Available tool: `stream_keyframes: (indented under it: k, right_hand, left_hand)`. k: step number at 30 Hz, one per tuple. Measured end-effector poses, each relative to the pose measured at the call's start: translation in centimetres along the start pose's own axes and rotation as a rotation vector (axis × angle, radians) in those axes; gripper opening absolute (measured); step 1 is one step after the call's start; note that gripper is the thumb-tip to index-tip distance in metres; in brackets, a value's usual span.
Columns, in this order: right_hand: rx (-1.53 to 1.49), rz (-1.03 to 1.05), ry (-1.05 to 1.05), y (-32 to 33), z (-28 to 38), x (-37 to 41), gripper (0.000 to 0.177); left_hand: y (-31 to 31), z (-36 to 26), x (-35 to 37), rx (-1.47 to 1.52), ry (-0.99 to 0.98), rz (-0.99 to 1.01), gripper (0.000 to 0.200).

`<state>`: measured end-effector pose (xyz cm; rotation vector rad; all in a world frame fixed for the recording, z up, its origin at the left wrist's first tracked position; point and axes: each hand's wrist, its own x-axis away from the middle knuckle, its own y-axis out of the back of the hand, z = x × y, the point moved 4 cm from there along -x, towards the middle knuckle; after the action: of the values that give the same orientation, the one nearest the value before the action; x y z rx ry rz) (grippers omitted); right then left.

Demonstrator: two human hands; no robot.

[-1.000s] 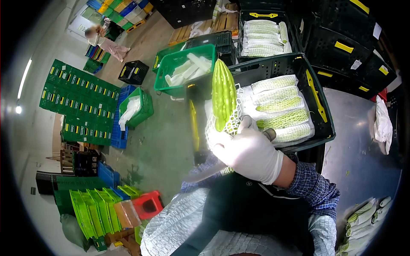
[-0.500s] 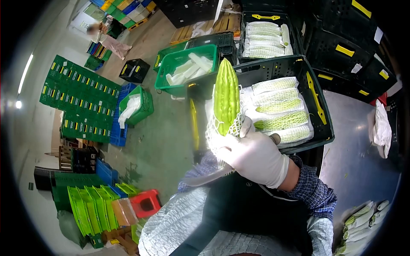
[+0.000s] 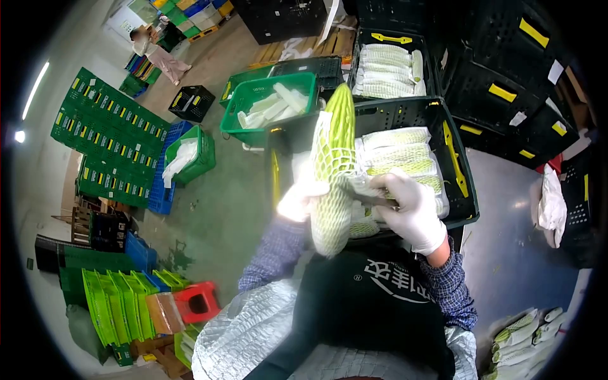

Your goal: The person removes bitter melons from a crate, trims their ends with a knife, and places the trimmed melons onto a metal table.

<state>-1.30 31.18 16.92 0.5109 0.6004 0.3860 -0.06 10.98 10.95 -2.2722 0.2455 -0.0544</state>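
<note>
My left hand (image 3: 303, 197), in a white glove, is closed around a bitter melon (image 3: 342, 114) held upright, tip away from me. A white foam net (image 3: 332, 212) covers its lower part, while the ribbed green tip is bare. My right hand (image 3: 413, 212), gloved too, grips a knife (image 3: 367, 198), whose dark blade points left and overlaps the netted melon's right side. Behind both hands stands a black crate (image 3: 465, 212), holding a row of netted bitter melons (image 3: 399, 152) on white lining.
A green crate (image 3: 231, 130) with white foam nets stands beyond, beside another black crate (image 3: 421, 47) of netted melons. More melons (image 3: 522, 339) lie on the metal table (image 3: 506, 215) at right. Black crates (image 3: 506, 69) are stacked behind it. A person (image 3: 158, 54) is far left.
The foam net now covers more of the melon, which tilts slightly right. My left hand has come into view at its side. My right hand has shifted right, with the knife turned to the melon's side.
</note>
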Motion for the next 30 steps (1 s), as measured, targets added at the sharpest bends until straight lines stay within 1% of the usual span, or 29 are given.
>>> stream_keyframes:
  k: [2, 3, 4, 5, 6, 9, 12, 13, 16, 20, 21, 22, 24, 25, 28, 30]
  right_hand:
    - [0.054, -0.041, -0.02, -0.4, -1.6, 0.5, 0.035]
    - [0.036, -0.049, -0.016, -0.6, -1.9, 0.5, 0.038]
    - [0.02, -0.059, -0.013, -0.7, -2.1, 0.4, 0.042]
    - [0.003, -0.071, -0.012, -0.7, -2.2, 0.3, 0.045]
    - [-0.01, -0.081, -0.011, -0.6, -2.1, 0.3, 0.043]
    - [-0.016, -0.118, 0.009, -0.5, -1.8, 0.2, 0.036]
    - [-0.009, -0.056, -0.048, -0.4, -2.4, 0.3, 0.043]
    - [-0.056, -0.047, -0.06, -0.2, -2.2, 0.0, 0.041]
    - [-0.011, -0.04, -0.041, -0.2, -2.1, 0.0, 0.039]
    - [-0.002, -0.072, -0.015, -0.4, -2.2, 0.1, 0.038]
    - [-0.013, -0.072, -0.018, -0.4, -2.2, 0.2, 0.038]
    - [-0.024, -0.073, -0.022, -0.4, -2.2, 0.2, 0.038]
    - [-0.057, -0.091, -0.055, -0.4, -2.0, 0.2, 0.032]
    - [-0.073, -0.101, -0.072, -0.3, -1.9, 0.2, 0.028]
    - [-0.075, -0.098, -0.084, -0.2, -1.9, 0.1, 0.029]
    - [-0.141, -0.116, -0.094, -0.4, -2.5, 0.5, 0.031]
  left_hand:
    - [0.4, -1.6, -1.4, -0.415, -0.035, -0.038, 0.086]
    - [-0.1, -2.3, -1.7, -0.518, -0.071, -0.076, 0.087]
    - [-0.5, -2.8, -2.1, -0.608, -0.115, -0.053, 0.089]
    - [-1.3, -3.1, -2.2, -0.625, -0.2, -0.058, 0.085]
    - [-2.3, -3.3, -2.2, -0.64, -0.282, -0.064, 0.082]
    - [-2.1, -3.2, -2.4, -0.738, -0.351, -0.081, 0.087]
    - [-1.6, -3.0, -2.4, -0.895, -0.378, -0.116, 0.089]
    - [-2.7, -3.1, -2.4, -0.851, -0.366, -0.094, 0.085]
    - [-2.6, -2.6, -2.3, -0.818, -0.303, -0.111, 0.096]
    - [-2.3, -2.3, -2.2, -1.154, -0.311, -0.186, 0.09]
    - [-2.3, -2.3, -2.1, -1.212, -0.362, -0.203, 0.084]
    - [-2.5, -2.3, -2.0, -1.27, -0.369, -0.217, 0.082]
    - [-3.1, -2.2, -1.9, -1.384, -0.383, -0.241, 0.078]
    - [-2.8, -2.2, -1.8, -1.261, -0.421, -0.217, 0.075]
    - [-2.3, -2.0, -1.6, -1.395, -0.417, -0.218, 0.074]
    - [-2.6, -1.9, -1.6, -1.518, -0.438, -0.211, 0.075]
